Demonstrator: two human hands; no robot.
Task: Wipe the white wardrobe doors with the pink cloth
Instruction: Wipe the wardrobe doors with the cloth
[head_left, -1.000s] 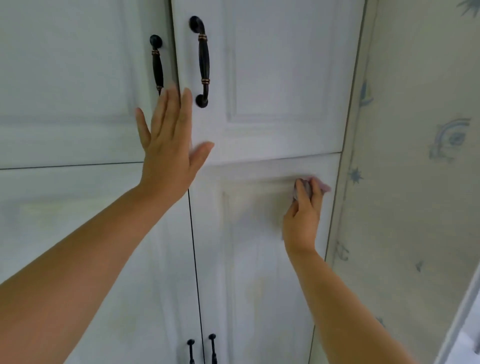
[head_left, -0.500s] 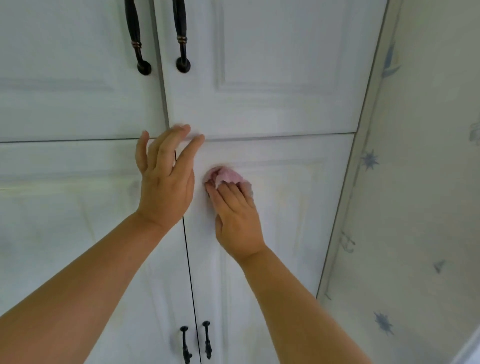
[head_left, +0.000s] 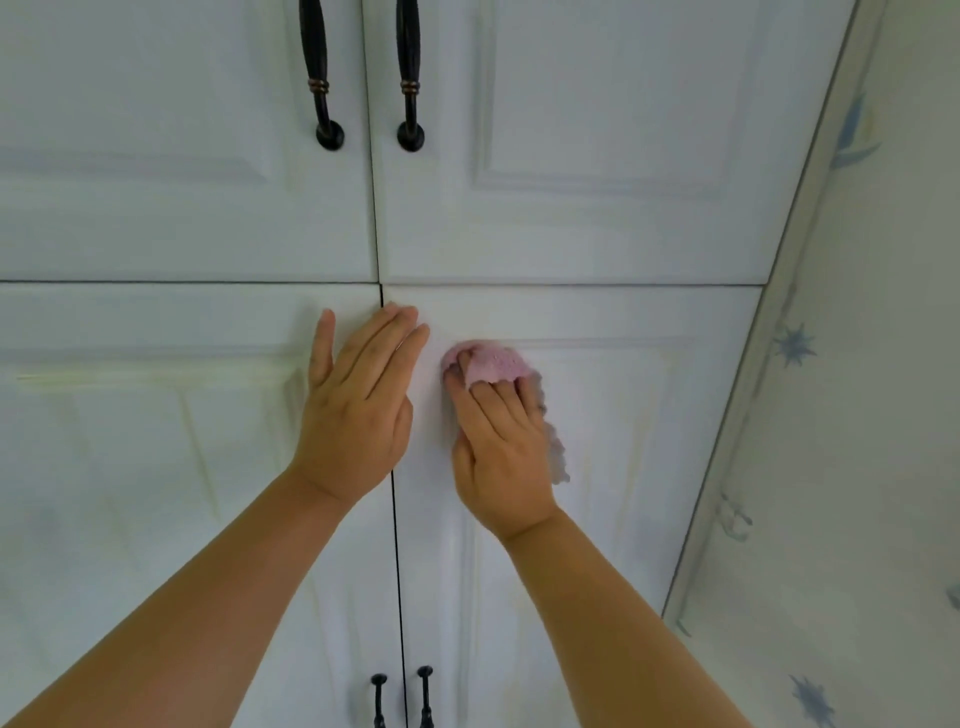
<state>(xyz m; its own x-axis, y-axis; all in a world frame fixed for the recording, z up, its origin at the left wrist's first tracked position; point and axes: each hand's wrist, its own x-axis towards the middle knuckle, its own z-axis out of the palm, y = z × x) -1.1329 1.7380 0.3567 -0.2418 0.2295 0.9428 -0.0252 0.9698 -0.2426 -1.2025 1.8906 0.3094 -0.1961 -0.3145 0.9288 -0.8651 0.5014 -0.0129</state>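
Observation:
The white wardrobe fills the view, with two upper doors (head_left: 597, 104) and two lower doors (head_left: 623, 467). My right hand (head_left: 498, 447) presses the pink cloth (head_left: 491, 361) against the top left of the lower right door's panel. The cloth folds over my fingertips and hangs out past the hand's right side, and my thumb is hidden beneath. My left hand (head_left: 358, 405) lies flat with straight fingers across the seam between the lower doors, just left of the cloth.
Two dark handles (head_left: 322, 93) hang on the upper doors above my hands. Two small dark handles (head_left: 402, 691) sit at the bottom on the lower doors. A wall with pale blue star-patterned wallpaper (head_left: 857, 415) borders the wardrobe on the right.
My right hand swept the cloth leftward from the lower right door's right side to near the seam. My left hand slid down from the upper doors onto the lower doors.

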